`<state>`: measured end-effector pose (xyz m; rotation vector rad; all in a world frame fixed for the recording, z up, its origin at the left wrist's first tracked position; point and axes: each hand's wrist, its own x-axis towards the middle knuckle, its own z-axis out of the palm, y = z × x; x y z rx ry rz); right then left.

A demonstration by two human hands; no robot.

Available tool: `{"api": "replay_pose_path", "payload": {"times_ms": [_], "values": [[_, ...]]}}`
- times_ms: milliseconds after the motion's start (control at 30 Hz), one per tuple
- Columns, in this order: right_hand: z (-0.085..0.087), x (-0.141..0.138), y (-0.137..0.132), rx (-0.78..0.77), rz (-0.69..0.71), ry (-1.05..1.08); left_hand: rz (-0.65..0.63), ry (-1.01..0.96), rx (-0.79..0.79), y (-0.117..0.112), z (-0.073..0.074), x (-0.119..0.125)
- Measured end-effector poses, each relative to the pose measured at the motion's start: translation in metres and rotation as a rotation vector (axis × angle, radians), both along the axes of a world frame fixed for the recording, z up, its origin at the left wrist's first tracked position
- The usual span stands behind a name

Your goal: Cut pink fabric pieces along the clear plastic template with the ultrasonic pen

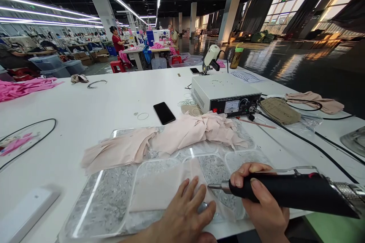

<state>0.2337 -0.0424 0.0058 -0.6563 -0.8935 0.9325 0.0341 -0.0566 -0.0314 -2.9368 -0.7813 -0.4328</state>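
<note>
My left hand (186, 205) lies palm down with fingers spread on a pale pink fabric piece (155, 193). That piece rests flat on a clear-topped, grey marbled mat (110, 195). My right hand (264, 197) is wrapped around the black body of an ultrasonic cutter (305, 193), its thin metal tip pointing left. The tip is at the fabric's right part, just beside my left fingers; whether it touches the cloth I cannot tell. Further back on the mat lie a stack of pink fabric strips (122, 148) and a looser fabric heap (199, 129).
Behind the mat are a black phone (164, 112) and a control box (226, 93) with a meter. A black cable (308, 142) runs from the box to the right. A white oblong case (30, 212) is at front left. Brown fabric pieces (279, 110) lie at right.
</note>
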Motion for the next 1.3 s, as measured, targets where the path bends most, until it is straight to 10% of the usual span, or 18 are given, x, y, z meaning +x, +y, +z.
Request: {"api": "replay_pose_path", "payload": {"times_ms": [833,1300], "values": [[0.002,0.026,-0.04,-0.095,0.037,-0.066,-0.036,0.03,-0.015,0.002,0.011,-0.002],[0.004,0.03,-0.042,-0.11,0.023,-0.124,-0.044,-0.012,-0.011,0.003,-0.007,-0.006]]}}
